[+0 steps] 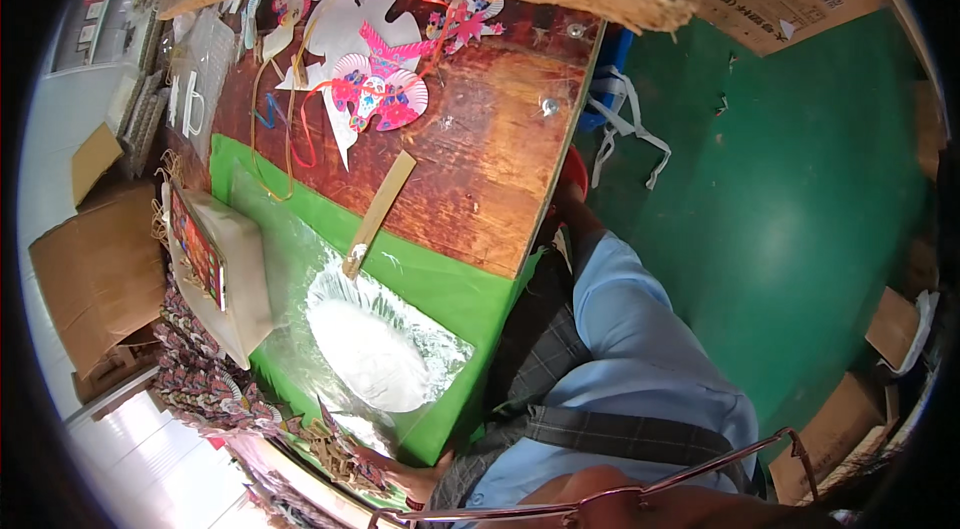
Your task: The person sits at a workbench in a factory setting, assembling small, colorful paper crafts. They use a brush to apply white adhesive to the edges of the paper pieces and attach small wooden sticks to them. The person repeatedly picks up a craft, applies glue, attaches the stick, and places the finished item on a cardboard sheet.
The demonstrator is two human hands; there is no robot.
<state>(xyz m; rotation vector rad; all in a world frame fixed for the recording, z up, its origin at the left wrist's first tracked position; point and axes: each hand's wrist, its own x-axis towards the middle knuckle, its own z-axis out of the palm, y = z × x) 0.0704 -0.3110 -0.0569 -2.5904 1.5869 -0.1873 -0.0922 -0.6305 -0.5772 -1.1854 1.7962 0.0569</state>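
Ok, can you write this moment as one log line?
Left hand: by patterned cutouts, grip unclear | Right hand: by red container, partly hidden | Table: white mound on clear sheet, flat stick nearby

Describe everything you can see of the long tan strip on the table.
The tan strip is flat, narrow and straight-edged, apparently wood or stiff card. It lies at a slant: its far end, farther right, rests over the red-brown wooden tabletop, and its near end reaches across the green cloth to the white-smeared edge of the clear plastic sheet. White smears mark that near end. Neither the left hand nor the right hand touches it.
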